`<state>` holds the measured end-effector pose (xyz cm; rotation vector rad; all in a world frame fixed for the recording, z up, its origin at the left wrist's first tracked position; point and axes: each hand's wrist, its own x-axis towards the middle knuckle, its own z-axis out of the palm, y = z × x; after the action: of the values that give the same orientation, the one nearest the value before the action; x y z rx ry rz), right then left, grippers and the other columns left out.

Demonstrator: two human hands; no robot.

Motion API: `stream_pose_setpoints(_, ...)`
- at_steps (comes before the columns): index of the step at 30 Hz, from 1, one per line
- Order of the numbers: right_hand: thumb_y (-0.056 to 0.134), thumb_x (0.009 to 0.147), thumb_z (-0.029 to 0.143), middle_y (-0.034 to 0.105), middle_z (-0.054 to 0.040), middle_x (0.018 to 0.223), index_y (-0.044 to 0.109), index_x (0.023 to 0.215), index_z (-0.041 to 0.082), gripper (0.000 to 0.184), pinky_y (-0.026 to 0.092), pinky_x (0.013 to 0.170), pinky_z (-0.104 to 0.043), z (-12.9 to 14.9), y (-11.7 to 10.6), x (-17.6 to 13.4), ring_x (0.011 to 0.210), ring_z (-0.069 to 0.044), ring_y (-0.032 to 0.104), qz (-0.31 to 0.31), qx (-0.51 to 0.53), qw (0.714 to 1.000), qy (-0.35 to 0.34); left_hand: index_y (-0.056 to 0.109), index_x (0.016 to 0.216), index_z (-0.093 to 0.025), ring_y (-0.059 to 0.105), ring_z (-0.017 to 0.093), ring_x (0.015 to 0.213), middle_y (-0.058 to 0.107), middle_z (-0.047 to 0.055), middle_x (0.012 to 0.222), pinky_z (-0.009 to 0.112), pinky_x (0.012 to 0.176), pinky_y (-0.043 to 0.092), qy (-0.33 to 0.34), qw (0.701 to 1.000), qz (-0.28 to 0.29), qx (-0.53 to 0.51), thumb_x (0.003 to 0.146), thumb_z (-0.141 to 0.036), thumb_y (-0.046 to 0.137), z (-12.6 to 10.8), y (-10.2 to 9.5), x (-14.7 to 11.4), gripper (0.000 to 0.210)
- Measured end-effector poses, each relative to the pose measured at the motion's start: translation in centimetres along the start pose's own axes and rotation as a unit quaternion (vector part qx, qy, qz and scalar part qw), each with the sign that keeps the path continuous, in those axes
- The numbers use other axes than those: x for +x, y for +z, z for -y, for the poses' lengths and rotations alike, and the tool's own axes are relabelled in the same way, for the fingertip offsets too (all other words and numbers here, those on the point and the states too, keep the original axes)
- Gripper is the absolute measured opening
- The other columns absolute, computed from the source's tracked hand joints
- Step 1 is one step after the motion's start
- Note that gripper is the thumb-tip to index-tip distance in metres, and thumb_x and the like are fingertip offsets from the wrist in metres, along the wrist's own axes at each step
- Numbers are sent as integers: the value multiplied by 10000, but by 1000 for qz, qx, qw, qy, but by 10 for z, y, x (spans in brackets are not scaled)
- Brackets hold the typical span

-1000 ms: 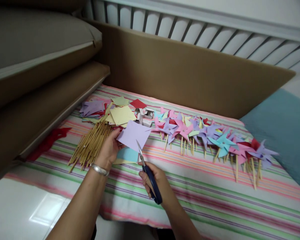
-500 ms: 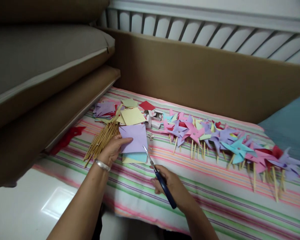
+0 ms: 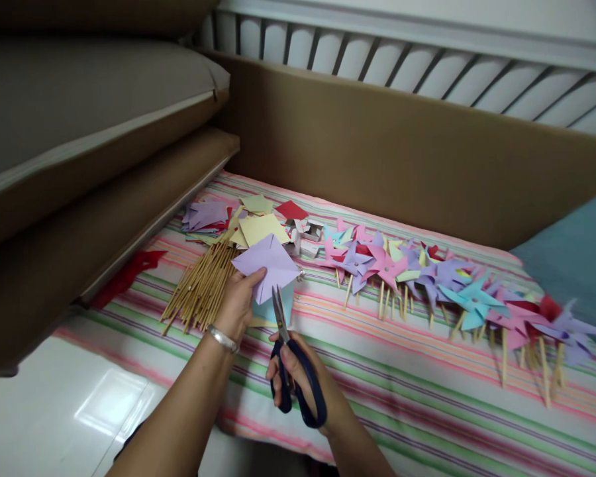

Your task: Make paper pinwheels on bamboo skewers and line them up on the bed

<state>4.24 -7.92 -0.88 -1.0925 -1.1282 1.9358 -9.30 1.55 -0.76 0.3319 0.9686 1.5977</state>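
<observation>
A square sheet of purple paper (image 3: 271,257), turned with a corner toward me, is pinched at its left side by my left hand (image 3: 239,298). My right hand (image 3: 305,371) has its fingers through the handles of a pair of scissors (image 3: 281,317) with dark blue grips. The blade tips lie just below the paper's lower right edge, nearly together. Beneath the purple sheet, a light blue sheet (image 3: 281,308) shows in part on the striped cloth (image 3: 377,358). A bundle of thin wooden sticks (image 3: 196,288) lies left of my left hand.
Finished paper pinwheels (image 3: 387,264) on sticks run along the right. Behind my hands are yellow sheets (image 3: 263,230), a red sheet (image 3: 292,210), purple sheets (image 3: 206,215) and a small opened box (image 3: 308,246). Stacked cushions (image 3: 104,112) overhang the left; a brown panel (image 3: 377,146) stands behind.
The purple sheet has turned so that a corner points toward me. My right hand has moved left and rotated the scissors, whose tips are now by the lower right edge.
</observation>
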Motion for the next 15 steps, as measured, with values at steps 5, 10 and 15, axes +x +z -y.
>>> stream_pose_setpoints(5, 553, 754, 570, 592, 13, 617, 440, 1004, 193, 466, 407, 355, -174, -4, -2, 4, 397, -73, 491, -8, 36, 999, -5, 678, 813, -115, 644, 166, 695, 715, 64, 802, 278, 732, 461, 20, 1000, 18, 15, 549, -183, 739, 5, 2, -3, 279)
stream_pose_setpoints(10, 575, 746, 554, 564, 31, 596, 449, 1011, 198, 461, 404, 356, -166, -5, -3, 4, 406, -70, 484, -9, 43, 999, 11, 674, 799, -114, 641, 152, 707, 712, 52, 802, 269, 752, 456, 16, 1000, 21, 0, 560, -163, 732, 7, 4, -7, 251)
stream_pose_setpoints(15, 573, 744, 556, 558, 38, 590, 453, 991, 204, 447, 403, 350, -167, -5, -4, 4, 391, -67, 474, -22, 25, 999, 7, 671, 792, -114, 644, 154, 708, 709, 50, 787, 283, 781, 454, -3, 999, 25, -26, 541, -149, 745, 6, 4, -5, 264)
